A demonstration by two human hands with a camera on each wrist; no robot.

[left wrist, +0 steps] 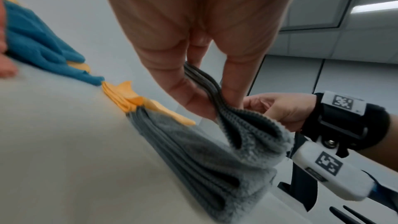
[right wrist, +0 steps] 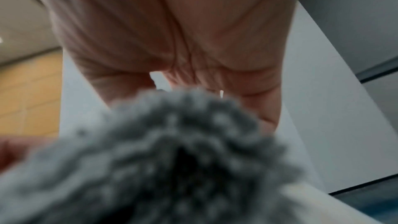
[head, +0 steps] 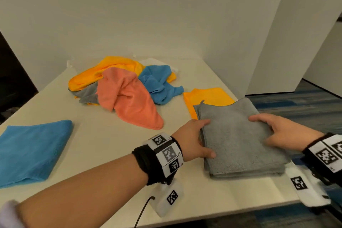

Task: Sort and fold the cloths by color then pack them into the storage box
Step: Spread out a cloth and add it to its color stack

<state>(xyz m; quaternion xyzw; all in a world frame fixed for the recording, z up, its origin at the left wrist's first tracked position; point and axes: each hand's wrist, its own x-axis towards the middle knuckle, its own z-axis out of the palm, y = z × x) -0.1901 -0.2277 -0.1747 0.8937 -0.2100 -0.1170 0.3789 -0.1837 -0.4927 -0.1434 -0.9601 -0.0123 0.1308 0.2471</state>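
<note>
I am pinching the folded gray cloth (head: 238,135) at its left edge with my left hand (head: 192,139) and gripping its right edge with my right hand (head: 281,131), at the table's (head: 111,144) near right.

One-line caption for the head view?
Both hands, left hand and right hand, grip a folded grey cloth beside unsorted cloths.
</note>
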